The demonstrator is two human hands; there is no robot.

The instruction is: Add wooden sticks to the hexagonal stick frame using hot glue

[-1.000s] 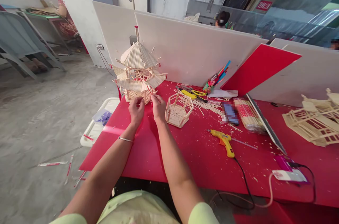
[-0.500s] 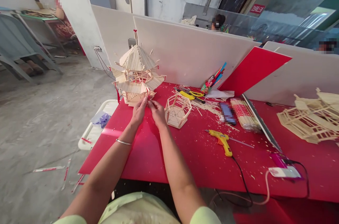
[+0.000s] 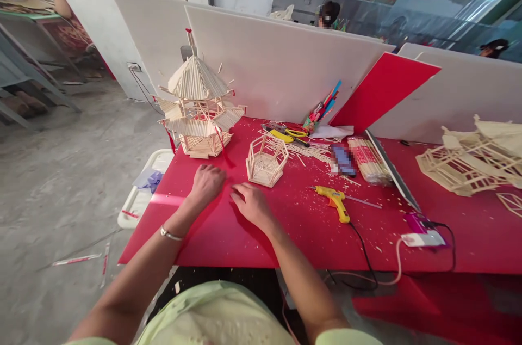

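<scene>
A pagoda model (image 3: 198,116) built of thin pale sticks stands at the table's left end, with red tassels at its roof corners. One red tassel (image 3: 221,143) hangs at its near side and trails onto the tabletop. My left hand (image 3: 207,186) is just in front of the pagoda, fingers loosely bent, with nothing seen in it. Opposite it, my right hand (image 3: 253,204) has thumb and fingers apart and holds nothing visible. A small open hexagonal stick frame (image 3: 267,162) rests just beyond my right hand, apart from it.
On the red table (image 3: 228,230) lie a yellow glue gun (image 3: 336,202) with its cord, loose sticks (image 3: 316,153), yellow-handled pliers (image 3: 281,135), a phone (image 3: 343,161) and packed sticks (image 3: 367,161). Another stick model (image 3: 468,162) stands right. White boards (image 3: 269,67) rise behind.
Both hands have let go of the red tassel and drawn back toward me, moving apart. The tassel now hangs free from the pagoda. The view has shifted slightly.
</scene>
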